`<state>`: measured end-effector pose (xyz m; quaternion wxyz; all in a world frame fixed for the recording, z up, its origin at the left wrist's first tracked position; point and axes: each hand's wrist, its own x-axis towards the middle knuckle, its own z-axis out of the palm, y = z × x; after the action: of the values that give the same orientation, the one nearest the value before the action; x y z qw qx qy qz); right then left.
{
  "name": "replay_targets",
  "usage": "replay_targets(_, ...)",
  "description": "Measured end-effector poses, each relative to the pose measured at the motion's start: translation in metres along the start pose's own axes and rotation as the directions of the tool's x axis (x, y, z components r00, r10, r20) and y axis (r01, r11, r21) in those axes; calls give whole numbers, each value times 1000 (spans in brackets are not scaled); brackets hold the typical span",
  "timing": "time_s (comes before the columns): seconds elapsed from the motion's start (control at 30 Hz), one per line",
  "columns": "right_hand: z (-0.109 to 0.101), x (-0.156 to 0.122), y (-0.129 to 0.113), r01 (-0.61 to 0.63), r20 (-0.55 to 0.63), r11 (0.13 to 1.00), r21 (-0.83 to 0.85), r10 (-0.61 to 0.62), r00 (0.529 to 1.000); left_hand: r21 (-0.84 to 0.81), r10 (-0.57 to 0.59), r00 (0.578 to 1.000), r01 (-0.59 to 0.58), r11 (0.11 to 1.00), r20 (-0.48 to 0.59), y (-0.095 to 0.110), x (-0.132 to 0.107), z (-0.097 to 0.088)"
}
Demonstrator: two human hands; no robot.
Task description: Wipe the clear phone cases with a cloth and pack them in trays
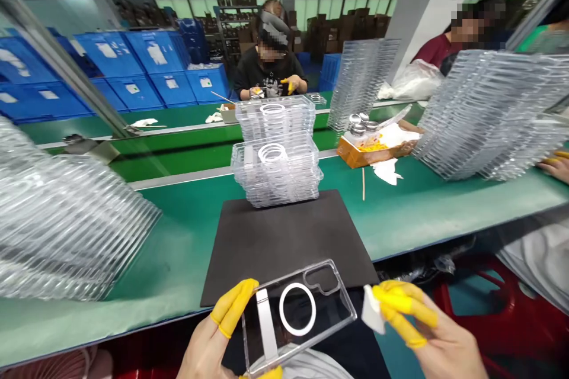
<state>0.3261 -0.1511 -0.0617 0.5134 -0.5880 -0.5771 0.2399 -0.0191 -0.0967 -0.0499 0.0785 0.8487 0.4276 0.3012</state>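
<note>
A clear phone case with a white ring and a white strip is tilted above the table's front edge. My left hand, in yellow finger cots, grips the case by its left end, fingers on the top and bottom edges. To the right of the case, apart from it, my right hand pinches a small white cloth between cot-covered fingertips. Beneath the case's far edge lies a black mat. Stacked clear cases with white rings stand at the mat's far edge.
Tall stacks of clear trays stand at left and right. An orange-brown box holds yellow finger cots and white cloth. Beyond a divider, a co-worker handles something; blue crates are stacked behind. Another person's hand shows at right.
</note>
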Motion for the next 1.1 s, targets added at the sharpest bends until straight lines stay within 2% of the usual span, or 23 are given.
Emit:
replay_targets(0.07,0,15,10,-94,-128,979,182,119,985,-13,-26,999,26,1000,-21,4,-1,-5)
replay_targets(0.13,7,35,15,-108,-138,952,286,152,979,-6,-33,997,33,999,-67,7,0,-11)
replay_targets(0.2,19,55,10,-61,-90,963,264,88,992,5,-19,994,20,1000,-112,8,1,-14)
replay_targets(0.27,37,69,-6,80,6,988,136,-82,997,16,-11,990,13,1000,-140,9,0,-15)
replay_targets(0.3,47,73,-16,190,70,980,59,-194,979,24,-14,989,17,1000,-146,8,-1,-14)
replay_targets(0.33,58,77,-27,312,141,950,-8,-308,941,36,-23,989,28,999,-146,7,-3,-13)
replay_targets(0.4,81,81,-48,536,267,838,-101,-497,826,66,-49,989,58,996,-138,5,-6,-9)
replay_targets(0.43,91,83,-56,610,308,781,-137,-552,775,86,-53,990,64,994,-129,3,-8,-7)
replay_targets(0.47,99,86,-61,650,341,739,-176,-573,745,105,-47,992,60,993,-120,2,-10,-6)
replay_targets(0.53,107,96,-63,652,401,712,-261,-534,744,137,-15,995,29,990,-102,-1,-11,-4)
replay_targets(0.57,107,103,-61,620,428,727,-296,-480,766,146,5,995,9,989,-99,-2,-10,-3)
replay_targets(0.63,100,118,-52,488,450,820,-301,-329,830,149,31,994,-15,989,-106,-2,-9,-4)
replay_targets(0.67,94,126,-46,378,441,891,-251,-243,864,143,31,994,-16,990,-105,-2,-8,-5)
replay_targets(0.7,88,133,-41,227,415,963,-148,-147,898,133,27,994,-13,991,-104,-1,-7,-6)
replay_targets(0.73,82,139,-36,50,384,999,-8,-43,922,122,18,994,-6,992,-104,-1,-7,-7)
replay_targets(0.8,73,148,-27,-233,338,934,269,135,931,103,-2,994,13,995,-105,0,-7,-7)
replay_targets(0.83,71,151,-24,-309,320,880,362,194,927,93,-5,994,15,996,-110,0,-8,-6)
replay_targets(0.9,70,154,-18,-359,277,818,450,254,927,78,-3,991,14,997,-133,0,-9,-5)
replay_targets(1.0,69,154,-11,-363,238,781,508,278,931,80,19,979,-3,997,-201,0,-8,-9)
replay_targets(1.1,63,150,2,-375,233,737,563,294,927,145,72,969,-39,989,-235,-1,2,-33)
